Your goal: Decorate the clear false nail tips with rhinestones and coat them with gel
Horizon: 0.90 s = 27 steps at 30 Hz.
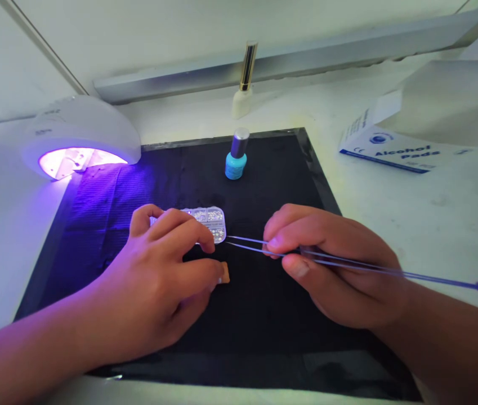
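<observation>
**Tweezer tips at R end of case; both hands occupied**

Landmark: compartment case [215, 225]. Its long axis is set roughly L–R; its L part is hidden by the L hand [158, 270], the nearer hand, fingers curled over it. A tan piece [225, 273] is seen just on the near side of the case, apparently pinched betw. L index finger and thumb; most of it is covered, so full shape n/a.

Tweezers [437, 280] are grasped by the R hand [340, 242], to R of the case, thumb opposed to fingers. Their long axis is run approx. in line w/ the case's; tips are pointed L, slightly parted, just beside its R end. Contact w/ the case can't be confirmed.

Materials: case is clear, prob. plastic, w/ rounded corners; small shiny bits are held in its cells. Tweezers are slim, prob. metal, blue-tinted. Case is underlain by a black mat [272, 332], ribbed and creased beyond it to L, where purple light is thrown by a domed white lamp [90, 121]. A glossy turquoise bottle [236, 167], silver-capped, is stood upright beyond the case, slightly R.
</observation>
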Motion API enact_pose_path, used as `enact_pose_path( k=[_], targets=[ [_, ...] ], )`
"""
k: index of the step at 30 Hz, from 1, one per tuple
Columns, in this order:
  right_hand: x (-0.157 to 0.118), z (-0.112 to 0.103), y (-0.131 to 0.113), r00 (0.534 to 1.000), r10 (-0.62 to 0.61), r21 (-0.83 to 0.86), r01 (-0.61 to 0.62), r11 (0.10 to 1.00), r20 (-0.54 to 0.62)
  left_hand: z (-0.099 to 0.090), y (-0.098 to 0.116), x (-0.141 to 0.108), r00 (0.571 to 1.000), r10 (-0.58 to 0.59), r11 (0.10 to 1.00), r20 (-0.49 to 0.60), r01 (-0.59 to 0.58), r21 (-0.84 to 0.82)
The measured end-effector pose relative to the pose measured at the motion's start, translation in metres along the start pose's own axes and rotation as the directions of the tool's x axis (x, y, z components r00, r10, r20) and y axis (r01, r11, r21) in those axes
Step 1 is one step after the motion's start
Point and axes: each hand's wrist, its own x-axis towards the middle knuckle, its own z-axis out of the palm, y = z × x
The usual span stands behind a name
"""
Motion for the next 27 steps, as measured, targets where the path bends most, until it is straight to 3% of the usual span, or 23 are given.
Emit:
enact_pose_path(
  k=[13,27],
  targets=[
    [-0.0004,-0.0003,0.0004,1.0,0.005,-0.011,-0.005,1.0,-0.012,-0.0076,0.0027,-0.0025,0.999,-0.04,0.996,-0.037,0.037,-0.077],
    [-0.0005,-0.0011,0.0005,1.0,-0.005,-0.004,0.005,1.0,-0.004,-0.0032,0.0043,-0.0018,1.0,-0.03,0.997,0.002,0.03,-0.066]
  ],
)
